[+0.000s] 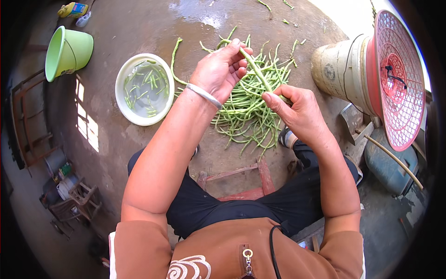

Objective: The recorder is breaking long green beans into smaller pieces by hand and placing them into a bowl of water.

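A long green bean (258,71) is stretched between my hands above a heap of long green beans (244,104) on the floor. My left hand (224,68), with a silver bangle at the wrist, pinches its upper part between thumb and forefinger, the other fingers loosely curled. Lower down and to the right, my right hand (296,108) grips the bean between thumb and forefinger. To the left of the heap, a white basin (119,101) holds water with short bean pieces (151,78) in it. One bean (174,62) lies apart, beside the basin.
A light green bucket (78,50) lies at the upper left, near a yellow bottle (75,9). On the right are a dirty white bucket (334,66), a pink plastic basket (386,115) and a blue-grey container (386,164). A reddish wooden frame (266,178) is between my legs.
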`<state>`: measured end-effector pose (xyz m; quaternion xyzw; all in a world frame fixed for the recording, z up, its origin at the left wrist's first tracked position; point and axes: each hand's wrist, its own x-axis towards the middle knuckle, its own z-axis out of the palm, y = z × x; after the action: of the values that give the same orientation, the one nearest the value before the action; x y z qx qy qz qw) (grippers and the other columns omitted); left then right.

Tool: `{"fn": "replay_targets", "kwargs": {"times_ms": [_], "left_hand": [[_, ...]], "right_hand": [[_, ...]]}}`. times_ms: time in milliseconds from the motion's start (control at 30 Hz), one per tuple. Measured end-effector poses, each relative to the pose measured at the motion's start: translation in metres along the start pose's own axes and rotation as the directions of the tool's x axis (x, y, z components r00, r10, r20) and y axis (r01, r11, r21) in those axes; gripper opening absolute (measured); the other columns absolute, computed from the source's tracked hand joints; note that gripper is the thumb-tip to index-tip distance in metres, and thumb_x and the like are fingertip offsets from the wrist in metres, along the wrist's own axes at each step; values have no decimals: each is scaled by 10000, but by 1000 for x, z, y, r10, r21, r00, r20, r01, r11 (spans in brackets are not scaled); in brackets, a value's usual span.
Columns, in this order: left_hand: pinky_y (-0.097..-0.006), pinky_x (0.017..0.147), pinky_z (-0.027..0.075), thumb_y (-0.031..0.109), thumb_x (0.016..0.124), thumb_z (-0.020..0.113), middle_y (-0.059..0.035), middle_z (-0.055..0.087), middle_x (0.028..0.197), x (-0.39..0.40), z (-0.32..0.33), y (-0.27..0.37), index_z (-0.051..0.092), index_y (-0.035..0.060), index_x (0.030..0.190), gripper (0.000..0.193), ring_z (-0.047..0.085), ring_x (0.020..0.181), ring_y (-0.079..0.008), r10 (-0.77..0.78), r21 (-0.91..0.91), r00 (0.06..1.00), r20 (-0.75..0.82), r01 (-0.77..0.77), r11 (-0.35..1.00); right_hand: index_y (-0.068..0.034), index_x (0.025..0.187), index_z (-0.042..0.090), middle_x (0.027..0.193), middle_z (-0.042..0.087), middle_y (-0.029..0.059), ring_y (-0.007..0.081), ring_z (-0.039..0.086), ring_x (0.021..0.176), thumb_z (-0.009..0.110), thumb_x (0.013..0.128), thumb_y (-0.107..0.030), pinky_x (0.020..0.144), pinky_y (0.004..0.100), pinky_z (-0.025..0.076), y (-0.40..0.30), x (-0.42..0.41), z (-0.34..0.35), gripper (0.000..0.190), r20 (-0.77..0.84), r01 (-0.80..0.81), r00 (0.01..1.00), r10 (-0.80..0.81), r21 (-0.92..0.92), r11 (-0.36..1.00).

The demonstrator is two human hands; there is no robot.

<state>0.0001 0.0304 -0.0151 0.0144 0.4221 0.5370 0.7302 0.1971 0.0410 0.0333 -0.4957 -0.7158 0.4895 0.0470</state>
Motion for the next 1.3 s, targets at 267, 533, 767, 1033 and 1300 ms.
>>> {"fn": "replay_targets", "kwargs": {"times_ms": [267,533,767,1033,1300], "left_hand": [[-193,610,473,194,936,545,-40,591,849,6,-10,7,575,10,954,187,516,694,-85,101,38,991,-88,-98,994],[-183,638,473,222,916,583,-4,581,862,-6,11,-4,588,43,946,181,512,708,-58,-55,45,995,89,51,998],[-188,592,447,217,925,567,-16,594,852,-1,8,-10,580,33,969,190,507,707,-69,-93,-56,995,42,96,994],[-181,588,421,225,943,531,-14,583,839,7,-4,0,579,42,959,190,470,685,-66,-4,44,999,-37,6,999],[-176,612,435,240,924,567,4,591,856,-10,20,-22,586,39,982,210,490,704,-58,-136,89,985,107,126,988]], "right_hand": [[-48,718,601,568,493,63,221,521,494,755,726,-173,443,309,390,-20,-13,-2,199,-90,599,786,-612,-138,789],[3,840,583,640,538,46,110,491,611,513,936,-329,569,293,414,7,-4,-14,352,-134,83,990,-42,319,944],[-11,789,627,615,542,146,281,557,569,622,867,-282,543,374,423,-3,-2,-2,282,-62,153,986,-153,-9,988],[-42,710,577,628,494,70,239,545,569,687,798,-233,509,357,432,-19,-17,-9,237,5,612,790,-613,-69,788],[-8,763,627,601,495,-25,48,453,607,669,848,-349,519,249,369,5,4,-18,353,67,-37,998,17,310,950]]}}
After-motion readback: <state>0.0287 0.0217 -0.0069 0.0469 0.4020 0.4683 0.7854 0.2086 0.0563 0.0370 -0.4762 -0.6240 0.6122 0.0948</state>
